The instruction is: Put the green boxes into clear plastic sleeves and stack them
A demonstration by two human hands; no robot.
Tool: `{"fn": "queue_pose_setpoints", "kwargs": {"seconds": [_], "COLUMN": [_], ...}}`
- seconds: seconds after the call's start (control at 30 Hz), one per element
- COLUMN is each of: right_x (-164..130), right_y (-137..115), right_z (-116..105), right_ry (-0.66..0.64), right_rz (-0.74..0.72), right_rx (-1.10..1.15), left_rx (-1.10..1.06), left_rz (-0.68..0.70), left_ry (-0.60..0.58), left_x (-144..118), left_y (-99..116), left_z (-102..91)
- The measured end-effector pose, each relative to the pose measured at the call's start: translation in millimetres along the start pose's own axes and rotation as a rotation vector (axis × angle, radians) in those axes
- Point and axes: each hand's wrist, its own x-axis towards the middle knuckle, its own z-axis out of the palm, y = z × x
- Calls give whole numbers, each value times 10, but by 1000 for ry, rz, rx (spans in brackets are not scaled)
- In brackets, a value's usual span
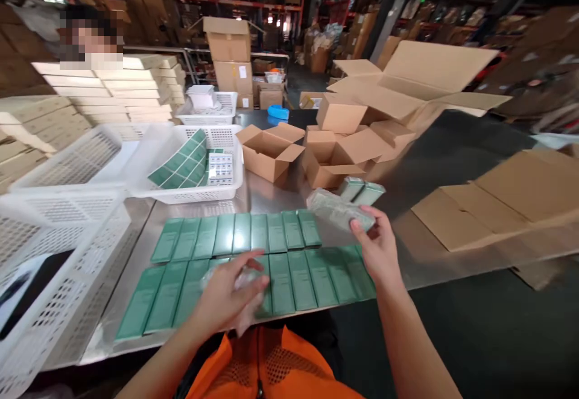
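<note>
My right hand (380, 248) grips one end of a small pale-green box in clear plastic (337, 206), between thumb and fingers, above the table. Just behind it stand two small green boxes (362, 191). My left hand (233, 290) hovers low over the front row, its thumb and forefinger apart. Crumpled clear plastic film (246, 317) hangs from under its palm; the lower fingers are hidden. Flat green boxes lie side by side in a back row (233, 233) and a front row (296, 281), partly covered by my left hand.
A white basket (194, 194) holds green sheets and a label sheet. More white baskets (85, 206) stand left. Open cartons (266, 152) sit behind the rows, with a flattened carton (493, 200) at right. Behind stacked cream boxes (131, 85) is another person (90, 37).
</note>
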Motion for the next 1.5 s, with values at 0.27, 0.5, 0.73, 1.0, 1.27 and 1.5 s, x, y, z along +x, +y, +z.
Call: {"fn": "queue_pose_setpoints", "kwargs": {"seconds": [0.27,0.5,0.73,1.0,1.27,1.5], "right_x": [-680,-332,-320,-500,-556,-544], "right_y": [-524,-736,-675,-395,-548,-403], "right_z": [806,776,810,912,914,931], "right_ry": [-356,-563,-434,-361,-519,-676], "right_rz": [-314,-850,-943,-969,-317,-135], "right_rx": [294,191,75,131,408,261], "left_rx": [-16,136,318,385,216,210], "left_rz": [44,236,411,355,356,302], "left_ry": [48,12,-62,-124,12,144], "left_x": [256,133,133,144,134,63], "left_y": [-64,-344,-404,-366,-516,-736], "left_z": [-55,-167,-170,-135,-36,128]}}
